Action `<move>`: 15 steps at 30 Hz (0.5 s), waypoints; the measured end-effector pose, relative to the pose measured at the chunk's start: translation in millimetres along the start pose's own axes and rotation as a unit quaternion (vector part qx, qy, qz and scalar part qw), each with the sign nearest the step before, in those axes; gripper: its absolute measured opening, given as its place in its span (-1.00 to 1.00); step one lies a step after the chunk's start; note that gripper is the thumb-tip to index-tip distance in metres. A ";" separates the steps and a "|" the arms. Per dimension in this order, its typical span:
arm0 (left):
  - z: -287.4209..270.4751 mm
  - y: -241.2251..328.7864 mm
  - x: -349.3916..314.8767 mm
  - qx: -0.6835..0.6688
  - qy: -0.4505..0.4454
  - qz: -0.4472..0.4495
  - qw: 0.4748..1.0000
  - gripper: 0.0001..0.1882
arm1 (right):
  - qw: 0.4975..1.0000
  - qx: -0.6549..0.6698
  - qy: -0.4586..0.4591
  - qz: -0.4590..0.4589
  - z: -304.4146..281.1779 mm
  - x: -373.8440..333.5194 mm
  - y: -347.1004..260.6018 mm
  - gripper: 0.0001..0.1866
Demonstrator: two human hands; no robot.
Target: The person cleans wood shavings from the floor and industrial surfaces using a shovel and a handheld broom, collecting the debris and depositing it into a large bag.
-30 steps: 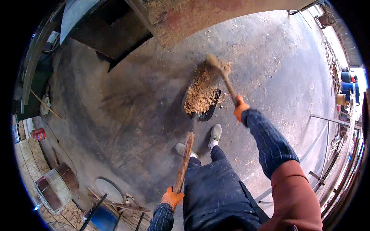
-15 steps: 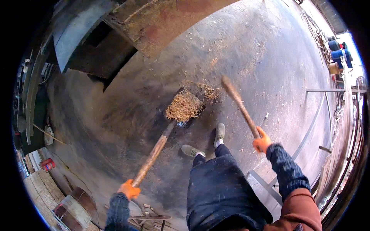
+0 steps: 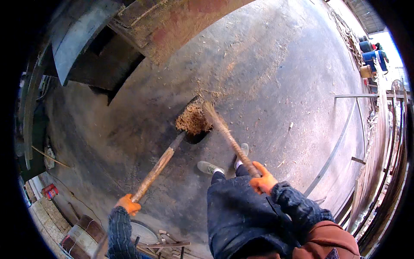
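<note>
In an orange glove, my left hand is closed round the wooden handle of a shovel. The shovel's blade lies on the floor, heaped with brown wood shavings that hide most of it. My right hand, gloved in orange too, grips the bound handle of a straw hand broom. The broom's bristle end meets the right side of the heap. Both my shoes stand just behind the blade, and the broom crosses in front of the right one.
A large machine or bench with metal panels fills the upper left. At the right are a thin metal frame, stacked long boards and blue barrels. A red can sits lower left. Shavings dot the concrete floor.
My right hand has swung the broom left and inward, bringing its bristles to the shavings on the shovel. The loose pile beyond the blade looks smaller. My left hand keeps its hold.
</note>
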State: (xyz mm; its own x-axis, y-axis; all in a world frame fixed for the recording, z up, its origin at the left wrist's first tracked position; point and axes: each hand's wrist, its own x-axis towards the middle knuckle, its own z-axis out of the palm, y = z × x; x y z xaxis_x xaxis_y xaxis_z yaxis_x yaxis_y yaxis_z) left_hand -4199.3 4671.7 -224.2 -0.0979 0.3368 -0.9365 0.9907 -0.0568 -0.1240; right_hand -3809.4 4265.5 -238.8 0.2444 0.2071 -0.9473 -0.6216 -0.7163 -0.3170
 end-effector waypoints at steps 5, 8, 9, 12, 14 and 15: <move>85.9 -41.7 19.6 -0.172 -0.082 0.024 0.981 -0.31 | 0.959 -0.207 0.163 -0.107 -47.0 71.2 -51.7 -0.14; 136.4 -46.5 17.5 -0.259 -0.105 0.014 0.960 -0.32 | 0.943 -0.246 0.175 -0.142 -46.0 150.6 -102.2 -0.21; 151.8 -38.1 8.5 -0.284 -0.115 0.005 0.952 -0.33 | 0.955 -0.235 0.157 -0.091 -31.9 152.9 -115.9 -0.14; 188.4 -34.9 4.7 -0.341 -0.141 -0.039 0.929 -0.40 | 0.897 -0.347 0.205 -0.181 -13.8 192.0 -28.3 -0.23; 203.8 -38.5 3.3 -0.349 -0.151 -0.049 0.924 -0.43 | 0.884 -0.386 0.165 -0.205 -20.0 151.4 14.9 -0.23; 207.4 -38.4 1.1 -0.337 -0.152 -0.039 0.928 -0.43 | 0.918 -0.352 0.115 -0.144 -25.0 118.2 8.6 -0.22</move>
State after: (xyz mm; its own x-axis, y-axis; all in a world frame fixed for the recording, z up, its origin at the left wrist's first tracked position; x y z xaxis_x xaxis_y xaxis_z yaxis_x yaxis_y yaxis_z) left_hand -4257.1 4479.3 -288.5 -0.0934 0.0278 -0.9952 0.8035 0.5924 -0.0589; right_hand -3767.2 4267.1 -352.4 0.5236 0.3683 -0.7682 0.1086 -0.9232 -0.3686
